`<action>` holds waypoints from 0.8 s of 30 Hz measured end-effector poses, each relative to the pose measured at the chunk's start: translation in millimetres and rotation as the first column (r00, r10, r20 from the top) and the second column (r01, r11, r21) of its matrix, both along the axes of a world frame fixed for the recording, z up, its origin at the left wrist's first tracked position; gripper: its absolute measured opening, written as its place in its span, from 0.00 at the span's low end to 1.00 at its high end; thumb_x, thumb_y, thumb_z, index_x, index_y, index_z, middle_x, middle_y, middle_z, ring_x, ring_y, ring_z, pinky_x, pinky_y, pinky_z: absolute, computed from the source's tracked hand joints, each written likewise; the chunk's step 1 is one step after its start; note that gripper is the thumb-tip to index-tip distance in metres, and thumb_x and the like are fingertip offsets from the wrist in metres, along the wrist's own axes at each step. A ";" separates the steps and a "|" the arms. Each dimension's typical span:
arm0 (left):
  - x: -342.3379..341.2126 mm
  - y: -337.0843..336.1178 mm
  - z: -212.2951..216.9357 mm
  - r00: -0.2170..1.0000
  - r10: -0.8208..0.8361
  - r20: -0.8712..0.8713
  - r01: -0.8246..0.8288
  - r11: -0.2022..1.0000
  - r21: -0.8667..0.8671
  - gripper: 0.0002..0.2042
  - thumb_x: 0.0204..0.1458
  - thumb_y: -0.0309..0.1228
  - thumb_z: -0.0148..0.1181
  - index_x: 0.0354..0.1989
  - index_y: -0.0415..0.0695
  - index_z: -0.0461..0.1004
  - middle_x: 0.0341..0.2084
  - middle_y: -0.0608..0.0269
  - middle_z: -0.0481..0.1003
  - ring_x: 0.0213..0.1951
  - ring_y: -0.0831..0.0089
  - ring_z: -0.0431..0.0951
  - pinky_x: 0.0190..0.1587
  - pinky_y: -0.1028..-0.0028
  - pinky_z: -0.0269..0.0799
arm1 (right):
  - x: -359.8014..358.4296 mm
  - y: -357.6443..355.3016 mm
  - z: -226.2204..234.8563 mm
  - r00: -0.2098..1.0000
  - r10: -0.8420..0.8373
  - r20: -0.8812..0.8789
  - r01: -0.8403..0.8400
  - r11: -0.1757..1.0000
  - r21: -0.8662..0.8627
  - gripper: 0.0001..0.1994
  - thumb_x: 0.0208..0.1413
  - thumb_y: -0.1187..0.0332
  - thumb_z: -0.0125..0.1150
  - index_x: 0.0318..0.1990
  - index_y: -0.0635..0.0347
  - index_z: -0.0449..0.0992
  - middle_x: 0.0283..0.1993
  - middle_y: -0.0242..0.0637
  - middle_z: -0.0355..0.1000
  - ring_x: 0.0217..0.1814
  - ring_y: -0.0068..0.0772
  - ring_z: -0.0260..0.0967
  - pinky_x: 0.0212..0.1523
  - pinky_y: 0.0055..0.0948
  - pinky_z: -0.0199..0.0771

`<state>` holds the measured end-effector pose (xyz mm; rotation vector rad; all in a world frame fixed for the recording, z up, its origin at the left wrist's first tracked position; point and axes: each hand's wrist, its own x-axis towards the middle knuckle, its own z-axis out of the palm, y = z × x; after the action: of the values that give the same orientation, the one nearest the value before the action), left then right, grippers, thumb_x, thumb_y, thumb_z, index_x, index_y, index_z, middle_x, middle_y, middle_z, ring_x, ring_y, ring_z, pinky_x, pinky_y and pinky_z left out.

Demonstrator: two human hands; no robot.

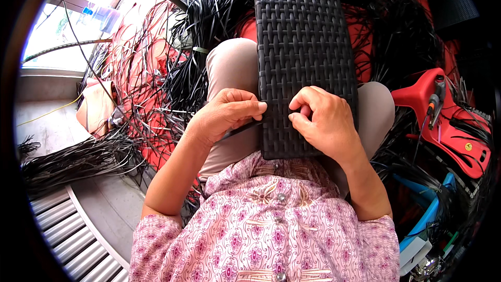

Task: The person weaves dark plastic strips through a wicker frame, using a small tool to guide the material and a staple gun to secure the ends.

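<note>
While the left hand (227, 115) pinches a loose black strip (241, 128) at the woven panel's (305, 47) left edge, its grip clamped on that strip, the strip could slip free if the pinch eases, in my judgement. One panel lies lengthwise on the lap, over both knees. The right hand (323, 122) rests on the panel's lower face, fingers curled together against the weave; a hard tug might skew a row. Two hands, one panel, one held strip; the spare strands (156, 99) heaped on the floor at left are beyond counting.
</note>
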<state>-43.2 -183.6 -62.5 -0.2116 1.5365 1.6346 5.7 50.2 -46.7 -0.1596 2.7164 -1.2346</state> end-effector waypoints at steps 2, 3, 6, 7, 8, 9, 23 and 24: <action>0.5 2.4 3.3 1.000 0.007 0.004 -0.007 1.000 -0.014 0.12 0.57 0.34 0.66 0.24 0.44 0.77 0.20 0.72 0.75 0.17 0.90 0.62 0.20 0.85 0.53 | -5.7 1.7 -0.1 0.999 0.013 0.044 -0.013 1.000 0.006 0.04 0.46 0.71 0.65 0.31 0.58 0.78 0.29 0.37 0.77 0.30 0.40 0.77 0.34 0.38 0.77; 0.4 2.5 3.3 1.000 0.011 0.006 -0.011 1.000 -0.008 0.12 0.57 0.34 0.66 0.24 0.44 0.77 0.20 0.72 0.75 0.17 0.90 0.62 0.20 0.85 0.53 | -10.8 1.1 6.8 0.991 -0.002 0.134 0.002 1.000 -0.001 0.04 0.45 0.70 0.64 0.29 0.59 0.80 0.29 0.40 0.79 0.32 0.43 0.78 0.38 0.41 0.78; -0.5 2.0 2.0 1.000 -0.005 0.003 0.005 1.000 -0.009 0.11 0.58 0.34 0.66 0.24 0.44 0.77 0.20 0.72 0.75 0.17 0.90 0.62 0.20 0.85 0.53 | -19.2 -1.4 6.7 0.982 0.013 0.189 -0.030 0.996 0.086 0.05 0.44 0.69 0.63 0.29 0.59 0.81 0.28 0.41 0.79 0.34 0.45 0.79 0.40 0.41 0.78; -1.8 -0.3 1.7 1.000 -0.026 -0.004 0.025 0.999 -0.025 0.11 0.58 0.34 0.66 0.24 0.44 0.77 0.20 0.72 0.75 0.17 0.90 0.62 0.20 0.85 0.53 | -21.0 -1.5 7.2 0.979 0.015 0.203 -0.030 0.997 0.071 0.05 0.43 0.69 0.63 0.28 0.58 0.81 0.28 0.42 0.79 0.34 0.46 0.79 0.42 0.42 0.78; -2.6 -1.4 1.6 0.999 -0.046 -0.013 0.045 0.998 -0.043 0.11 0.58 0.34 0.66 0.25 0.44 0.77 0.21 0.72 0.75 0.17 0.90 0.62 0.20 0.85 0.53 | -22.1 -0.9 7.1 0.979 0.020 0.203 -0.035 0.997 0.070 0.05 0.43 0.68 0.63 0.28 0.58 0.81 0.28 0.42 0.79 0.34 0.46 0.79 0.42 0.41 0.78; -2.4 -1.0 1.0 0.999 -0.045 -0.015 0.044 0.998 -0.049 0.11 0.58 0.33 0.66 0.25 0.44 0.77 0.21 0.72 0.75 0.17 0.90 0.62 0.20 0.85 0.53 | -22.7 -0.4 6.9 0.979 0.025 0.204 -0.040 0.997 0.068 0.05 0.43 0.68 0.63 0.28 0.58 0.81 0.28 0.42 0.79 0.34 0.46 0.79 0.42 0.41 0.78; 0.4 1.1 13.7 0.985 -0.138 -0.107 0.120 0.980 -0.159 0.13 0.59 0.37 0.64 0.24 0.44 0.77 0.18 0.78 0.71 0.19 0.91 0.61 0.21 0.84 0.51 | -13.2 10.1 -2.4 0.989 0.145 0.006 -0.144 0.985 -0.100 0.04 0.48 0.74 0.68 0.30 0.64 0.80 0.29 0.37 0.76 0.27 0.28 0.75 0.30 0.27 0.74; -0.1 1.3 14.0 0.978 -0.162 -0.129 0.140 0.977 -0.162 0.13 0.60 0.37 0.64 0.24 0.44 0.77 0.18 0.78 0.71 0.19 0.91 0.61 0.22 0.84 0.51 | -8.1 9.6 -3.7 0.988 0.142 -0.060 -0.145 0.988 -0.050 0.04 0.49 0.72 0.67 0.30 0.63 0.80 0.30 0.37 0.76 0.29 0.32 0.76 0.32 0.30 0.75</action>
<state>-43.3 -182.3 -48.5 -0.0592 1.7435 1.4395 -2.4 59.8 -50.5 -0.3944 2.6653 -1.2809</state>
